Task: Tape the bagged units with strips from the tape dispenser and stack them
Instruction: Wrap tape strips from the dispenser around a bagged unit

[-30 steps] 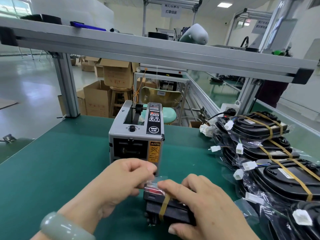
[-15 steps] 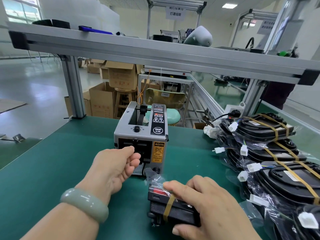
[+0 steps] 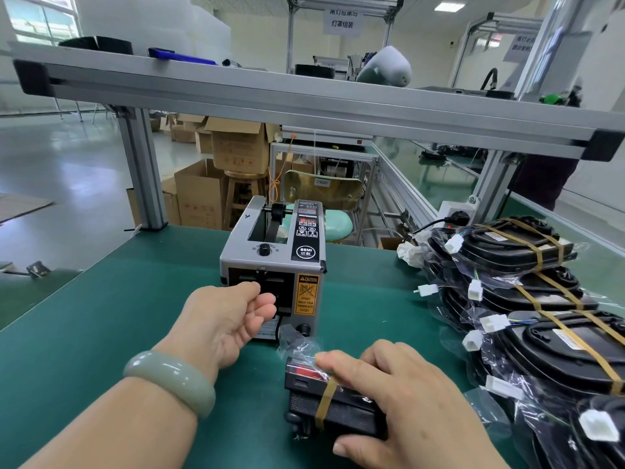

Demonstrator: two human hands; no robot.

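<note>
Right grip [image 3: 412, 411] clamps the bagged unit [image 3: 301, 404] from above, fingers curled over its top and thumb on the near side. We see the unit flat on the green desk [image 3: 101, 316], just in front of the tape dispenser [image 3: 270, 262]. Unit is black with a red part under the clear bag, and one brown tape strip [image 3: 325, 399] is wrapped across it. Left grip [image 3: 226, 319] is at the dispenser's front outlet, fingers curled, thumb and forefinger tips close together at the slot. We cannot tell if they pinch a strip or nothing. Pale green bangle [image 3: 169, 380] on the left wrist.

Rest of the head view: we note a pile of taped units [image 3: 548, 350] on the desk at right, apart from the dispenser. Each is black, bagged and crossed by brown strips, with white connectors [image 3: 475, 289] sticking out toward the middle. Dispenser is grey, with a black control panel on top and an orange caution label front right. Aluminium rail [image 3: 304, 103] spans overhead on posts at the desk's far edge. Behind it, cardboard boxes [image 3: 236, 147] sit on the floor and on a wooden stool [image 3: 241, 194].
</note>
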